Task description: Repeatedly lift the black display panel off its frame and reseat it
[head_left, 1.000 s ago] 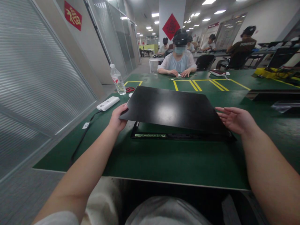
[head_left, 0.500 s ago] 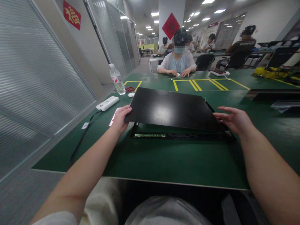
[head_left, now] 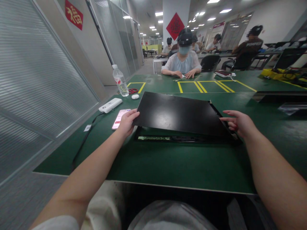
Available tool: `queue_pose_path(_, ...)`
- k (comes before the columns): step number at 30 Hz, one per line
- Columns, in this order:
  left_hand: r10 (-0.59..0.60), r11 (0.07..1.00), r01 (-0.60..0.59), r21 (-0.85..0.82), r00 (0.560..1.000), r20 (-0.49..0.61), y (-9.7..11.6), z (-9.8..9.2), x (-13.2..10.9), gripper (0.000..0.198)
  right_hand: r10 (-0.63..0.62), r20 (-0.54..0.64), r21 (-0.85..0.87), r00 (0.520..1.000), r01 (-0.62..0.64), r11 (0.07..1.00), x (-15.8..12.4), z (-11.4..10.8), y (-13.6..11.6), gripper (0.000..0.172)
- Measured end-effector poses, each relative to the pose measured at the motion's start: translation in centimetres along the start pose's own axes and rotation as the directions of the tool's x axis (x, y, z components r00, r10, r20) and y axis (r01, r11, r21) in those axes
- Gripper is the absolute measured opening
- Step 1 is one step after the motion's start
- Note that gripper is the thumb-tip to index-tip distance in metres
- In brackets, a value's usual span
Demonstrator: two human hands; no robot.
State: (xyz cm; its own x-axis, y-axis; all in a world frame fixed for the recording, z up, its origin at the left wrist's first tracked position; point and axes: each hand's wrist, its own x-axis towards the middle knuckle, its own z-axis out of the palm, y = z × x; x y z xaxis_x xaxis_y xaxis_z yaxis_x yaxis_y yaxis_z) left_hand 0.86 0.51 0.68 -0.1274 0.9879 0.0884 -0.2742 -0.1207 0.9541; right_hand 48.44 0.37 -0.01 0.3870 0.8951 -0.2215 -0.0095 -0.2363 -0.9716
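A glossy black flat panel [head_left: 177, 111], resembling a display screen, lies tilted over a thin black frame [head_left: 189, 139] on the green table. Its left side is raised, while the right side rests low in the frame. A green circuit strip [head_left: 153, 138] shows along the frame's front edge. My left hand [head_left: 128, 122] pinches the panel's left edge between thumb and fingers. At the right edge is my right hand [head_left: 238, 123], its fingers apart and the index fingertip at the panel's rim; whether it presses there I cannot tell.
Left of the frame lie a phone [head_left: 120, 118], a white device [head_left: 110, 105] with a black strap, a white case [head_left: 135, 96], red-handled scissors [head_left: 133, 91] and a water bottle [head_left: 120, 81]. A person [head_left: 182, 60] sits opposite. Dark panels [head_left: 280, 97] lie at right.
The panel's left side has come down a little and shifted right, with my left hand moving along. More of the phone shows. My right hand's fingers have drawn slightly back from the edge.
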Motion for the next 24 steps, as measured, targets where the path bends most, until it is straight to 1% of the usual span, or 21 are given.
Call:
queue_pose_path(5,-0.037,0.999,0.036,0.035,0.999,0.023,-0.3,0.14,-0.17,0.023,-0.024,-0.012,-0.011,1.0,0.023,1.0,-0.32,0.26,0.08,0.03)
queue_pose_path(11,-0.084,0.994,0.083,0.07,0.996,0.019,-0.49,-0.18,0.03,0.02,-0.061,-0.031,-0.02,0.998,0.06,0.998,-0.46,0.36,0.17,0.027)
queue_pose_path(17,-0.102,0.992,0.1,0.074,0.995,0.015,-0.48,-0.17,0.06,0.015,-0.087,-0.035,-0.024,0.996,0.086,0.996,-0.45,0.31,0.13,0.024)
queue_pose_path(24,-0.135,0.988,0.135,0.073,0.991,0.008,-0.59,-0.09,0.07,0.018,-0.087,-0.027,-0.028,0.996,0.086,0.996,-0.41,0.37,0.2,0.024)
